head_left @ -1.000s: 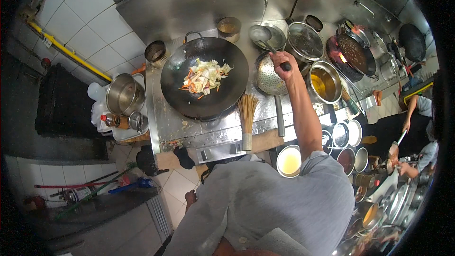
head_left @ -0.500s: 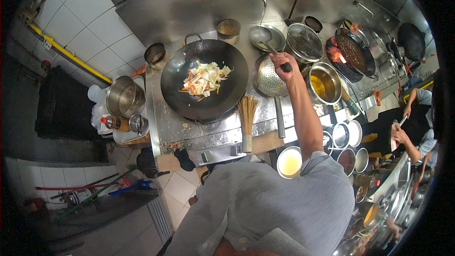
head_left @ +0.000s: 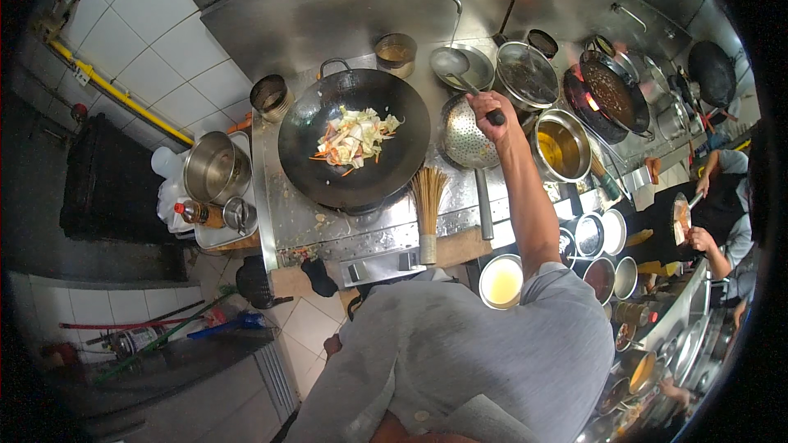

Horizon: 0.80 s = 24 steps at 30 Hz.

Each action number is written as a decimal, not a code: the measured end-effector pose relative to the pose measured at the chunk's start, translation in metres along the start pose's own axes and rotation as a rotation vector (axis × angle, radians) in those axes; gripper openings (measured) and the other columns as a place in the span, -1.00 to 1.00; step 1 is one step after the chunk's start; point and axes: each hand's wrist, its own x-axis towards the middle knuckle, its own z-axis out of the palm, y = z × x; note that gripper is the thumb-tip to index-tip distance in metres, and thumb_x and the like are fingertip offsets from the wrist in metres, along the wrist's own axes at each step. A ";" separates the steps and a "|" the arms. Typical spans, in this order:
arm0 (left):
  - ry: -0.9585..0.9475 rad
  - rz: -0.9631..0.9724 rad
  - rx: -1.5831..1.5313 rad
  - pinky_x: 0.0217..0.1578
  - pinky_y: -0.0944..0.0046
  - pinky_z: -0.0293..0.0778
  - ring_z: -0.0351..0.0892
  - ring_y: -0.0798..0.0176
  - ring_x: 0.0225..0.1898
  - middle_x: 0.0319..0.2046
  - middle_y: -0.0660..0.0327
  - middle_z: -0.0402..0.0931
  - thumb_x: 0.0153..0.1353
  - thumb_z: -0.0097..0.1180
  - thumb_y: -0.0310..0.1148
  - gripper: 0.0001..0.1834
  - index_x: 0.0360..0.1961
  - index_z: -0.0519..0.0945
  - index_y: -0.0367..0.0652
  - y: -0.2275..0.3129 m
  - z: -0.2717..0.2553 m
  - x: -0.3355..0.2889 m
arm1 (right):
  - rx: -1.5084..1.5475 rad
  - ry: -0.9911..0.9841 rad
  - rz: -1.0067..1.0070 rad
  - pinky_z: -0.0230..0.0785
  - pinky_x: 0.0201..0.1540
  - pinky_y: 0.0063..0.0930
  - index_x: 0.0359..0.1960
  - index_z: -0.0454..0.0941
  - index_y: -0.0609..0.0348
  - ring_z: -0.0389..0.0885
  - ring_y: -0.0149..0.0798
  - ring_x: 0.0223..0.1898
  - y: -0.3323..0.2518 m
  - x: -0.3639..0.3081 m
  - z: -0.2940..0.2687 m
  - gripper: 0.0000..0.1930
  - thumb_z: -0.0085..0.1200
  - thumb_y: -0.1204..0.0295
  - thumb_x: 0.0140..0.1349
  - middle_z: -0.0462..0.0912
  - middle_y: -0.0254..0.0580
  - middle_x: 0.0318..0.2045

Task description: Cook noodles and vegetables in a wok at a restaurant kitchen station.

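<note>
My right hand [head_left: 490,111] grips a ladle [head_left: 449,61] by its dark-ended handle. The ladle's bowl is over the left side of a metal pan [head_left: 474,66], under a bent tap [head_left: 459,5]. Below my right wrist lies a perforated strainer [head_left: 469,127], its handle pointing toward me. To the left, a black wok [head_left: 300,148] holds chopped cabbage and carrot strips [head_left: 358,141]. Of my left hand [head_left: 332,345], low beside my body, only a small part shows; its fingers are hidden.
A bamboo brush [head_left: 429,205] lies right of the wok. Nearby stand a pot of yellow liquid [head_left: 561,146] and a bowl of pale yellow liquid [head_left: 501,282]. A flame [head_left: 592,103] burns at the right burner. A co-worker's hand [head_left: 700,239] holds a pan at far right.
The ladle's bowl has shifted very slightly, while my right hand stays almost still. The right burner's flame looks smaller. The co-worker's pan has tilted, showing its contents.
</note>
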 end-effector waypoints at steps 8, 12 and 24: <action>-0.009 0.003 0.000 -0.32 0.04 0.56 0.68 0.02 -0.35 -0.44 0.05 0.66 -0.02 0.27 -0.33 -0.75 -0.26 0.64 -0.14 0.002 0.002 -0.002 | -0.021 0.027 -0.026 0.28 -0.78 -0.68 -0.05 0.16 0.49 0.32 -0.50 -0.77 0.001 0.000 0.003 -0.76 -0.25 0.57 0.31 0.30 -0.41 -0.66; -0.011 0.002 0.002 -0.32 0.04 0.56 0.68 0.02 -0.35 -0.44 0.06 0.66 -0.02 0.27 -0.33 -0.75 -0.27 0.64 -0.14 0.003 0.003 -0.003 | -0.014 0.044 -0.050 0.29 -0.77 -0.69 -0.07 0.15 0.50 0.32 -0.50 -0.77 0.002 -0.001 0.004 -0.77 -0.26 0.54 0.34 0.30 -0.40 -0.65; -0.007 0.005 0.015 -0.33 0.04 0.56 0.68 0.02 -0.35 -0.45 0.06 0.65 -0.02 0.27 -0.33 -0.76 -0.28 0.64 -0.13 0.002 0.002 -0.002 | 0.015 0.011 -0.019 0.29 -0.76 -0.66 -0.06 0.14 0.48 0.32 -0.49 -0.76 0.000 -0.002 0.004 -0.77 -0.26 0.57 0.32 0.30 -0.38 -0.65</action>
